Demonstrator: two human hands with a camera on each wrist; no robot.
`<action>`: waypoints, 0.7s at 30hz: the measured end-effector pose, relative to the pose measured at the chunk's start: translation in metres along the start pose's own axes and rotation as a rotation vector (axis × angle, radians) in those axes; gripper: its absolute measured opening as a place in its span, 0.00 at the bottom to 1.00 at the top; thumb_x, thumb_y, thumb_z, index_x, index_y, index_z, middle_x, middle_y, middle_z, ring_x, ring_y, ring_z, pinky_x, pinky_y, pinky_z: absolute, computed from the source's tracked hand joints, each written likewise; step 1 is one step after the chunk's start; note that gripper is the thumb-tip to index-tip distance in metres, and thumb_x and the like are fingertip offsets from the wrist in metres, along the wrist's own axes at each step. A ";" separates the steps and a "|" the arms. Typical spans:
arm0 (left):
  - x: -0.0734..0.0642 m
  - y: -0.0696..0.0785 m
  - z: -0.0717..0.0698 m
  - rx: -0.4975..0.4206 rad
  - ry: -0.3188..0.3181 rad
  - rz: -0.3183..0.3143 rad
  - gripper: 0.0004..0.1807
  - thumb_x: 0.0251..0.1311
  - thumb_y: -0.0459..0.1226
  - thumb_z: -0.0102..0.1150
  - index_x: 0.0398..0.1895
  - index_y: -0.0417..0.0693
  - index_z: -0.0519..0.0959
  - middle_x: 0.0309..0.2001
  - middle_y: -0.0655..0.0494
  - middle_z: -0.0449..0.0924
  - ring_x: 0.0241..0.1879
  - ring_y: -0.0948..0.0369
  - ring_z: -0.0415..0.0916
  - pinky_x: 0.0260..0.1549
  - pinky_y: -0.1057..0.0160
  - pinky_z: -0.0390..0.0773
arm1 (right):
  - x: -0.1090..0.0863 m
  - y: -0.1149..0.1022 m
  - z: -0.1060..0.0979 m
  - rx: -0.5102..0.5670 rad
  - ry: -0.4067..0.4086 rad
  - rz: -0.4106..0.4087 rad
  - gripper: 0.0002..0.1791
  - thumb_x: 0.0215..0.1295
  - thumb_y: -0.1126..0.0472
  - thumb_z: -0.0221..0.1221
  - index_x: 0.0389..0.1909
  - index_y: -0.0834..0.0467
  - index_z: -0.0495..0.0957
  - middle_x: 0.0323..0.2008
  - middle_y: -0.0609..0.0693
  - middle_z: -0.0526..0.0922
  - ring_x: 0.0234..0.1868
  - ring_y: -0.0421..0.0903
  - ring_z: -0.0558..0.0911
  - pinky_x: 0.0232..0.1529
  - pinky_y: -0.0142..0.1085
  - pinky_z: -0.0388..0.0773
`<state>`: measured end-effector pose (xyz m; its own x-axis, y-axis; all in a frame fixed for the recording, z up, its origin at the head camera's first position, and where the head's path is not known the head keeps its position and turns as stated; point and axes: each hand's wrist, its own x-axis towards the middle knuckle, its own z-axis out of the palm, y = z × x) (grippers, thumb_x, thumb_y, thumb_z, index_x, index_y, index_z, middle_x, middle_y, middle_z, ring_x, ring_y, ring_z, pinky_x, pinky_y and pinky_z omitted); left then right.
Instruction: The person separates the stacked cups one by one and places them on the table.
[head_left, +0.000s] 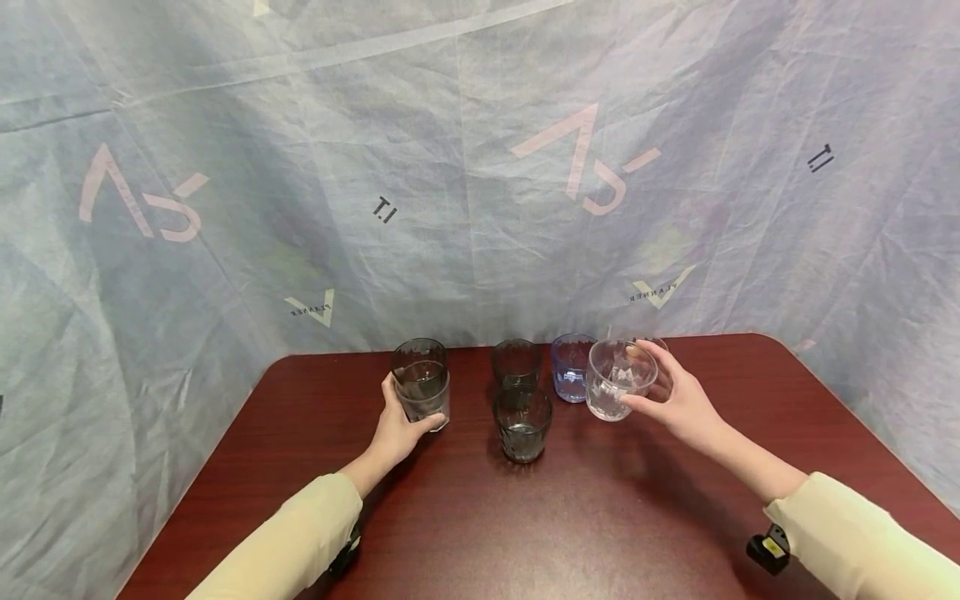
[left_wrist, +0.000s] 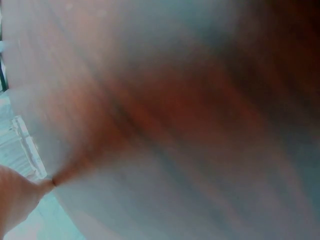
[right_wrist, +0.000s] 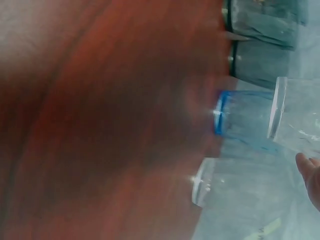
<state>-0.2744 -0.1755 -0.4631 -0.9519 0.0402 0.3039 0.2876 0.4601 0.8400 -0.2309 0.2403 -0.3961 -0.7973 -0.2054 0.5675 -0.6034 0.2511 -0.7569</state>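
Note:
My left hand (head_left: 396,425) grips a clear glass (head_left: 437,410) at the left of the table; the glass's base edge (left_wrist: 31,150) shows at the side of the left wrist view. A dark grey glass (head_left: 418,348) rises just beyond it, and I cannot tell whether it stands behind or inside. My right hand (head_left: 678,404) holds another clear glass (head_left: 609,400) between thumb and fingers. In the right wrist view this glass (right_wrist: 295,112) is raised off the table. Close by stand a blue glass (head_left: 568,385) and a further clear glass (right_wrist: 202,182), mostly hidden in the head view.
Two dark grey glasses stand mid-table, a nearer one (head_left: 522,437) and a farther one (head_left: 516,358). The dark red table (head_left: 570,533) reaches back to a grey printed cloth (head_left: 465,167), which also hangs at both sides.

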 end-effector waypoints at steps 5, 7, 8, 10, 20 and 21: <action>0.000 0.000 -0.001 0.003 -0.004 -0.006 0.57 0.50 0.35 0.75 0.72 0.46 0.40 0.63 0.32 0.65 0.60 0.39 0.67 0.56 0.41 0.66 | -0.006 0.009 0.008 0.001 -0.022 0.008 0.42 0.50 0.80 0.67 0.66 0.71 0.59 0.58 0.61 0.72 0.58 0.35 0.74 0.50 0.29 0.75; 0.000 0.001 -0.001 0.002 -0.007 -0.008 0.57 0.50 0.35 0.75 0.72 0.47 0.40 0.63 0.32 0.64 0.60 0.39 0.67 0.57 0.41 0.65 | -0.008 0.012 0.012 0.004 -0.033 0.012 0.42 0.50 0.80 0.67 0.66 0.71 0.59 0.59 0.64 0.71 0.59 0.35 0.73 0.50 0.29 0.75; 0.001 0.002 -0.001 0.000 -0.009 -0.010 0.57 0.50 0.35 0.75 0.72 0.47 0.40 0.63 0.32 0.64 0.60 0.39 0.67 0.57 0.41 0.65 | -0.010 0.013 0.014 0.001 -0.040 0.013 0.42 0.50 0.79 0.67 0.66 0.71 0.59 0.59 0.65 0.71 0.59 0.35 0.73 0.51 0.29 0.75; 0.001 0.003 -0.001 0.002 -0.011 -0.011 0.57 0.50 0.35 0.75 0.72 0.48 0.40 0.64 0.32 0.64 0.60 0.39 0.67 0.57 0.41 0.65 | -0.012 0.017 0.017 -0.002 -0.058 0.019 0.42 0.50 0.78 0.68 0.66 0.71 0.59 0.59 0.69 0.69 0.60 0.35 0.72 0.51 0.28 0.74; 0.001 0.003 -0.001 0.007 -0.015 -0.026 0.57 0.51 0.36 0.74 0.72 0.46 0.40 0.64 0.32 0.63 0.61 0.39 0.66 0.57 0.41 0.65 | -0.019 0.027 0.028 -0.012 -0.127 0.082 0.42 0.52 0.75 0.69 0.65 0.74 0.57 0.59 0.74 0.68 0.61 0.50 0.72 0.52 0.26 0.72; 0.001 0.003 -0.001 0.007 -0.016 -0.028 0.57 0.51 0.36 0.74 0.72 0.46 0.40 0.64 0.32 0.63 0.61 0.39 0.66 0.57 0.41 0.65 | -0.020 0.028 0.028 -0.012 -0.130 0.089 0.42 0.52 0.75 0.69 0.66 0.74 0.57 0.59 0.74 0.68 0.61 0.51 0.72 0.52 0.26 0.72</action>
<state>-0.2746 -0.1751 -0.4601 -0.9612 0.0409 0.2728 0.2597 0.4674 0.8450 -0.2315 0.2245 -0.4379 -0.8396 -0.3025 0.4513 -0.5314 0.2845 -0.7979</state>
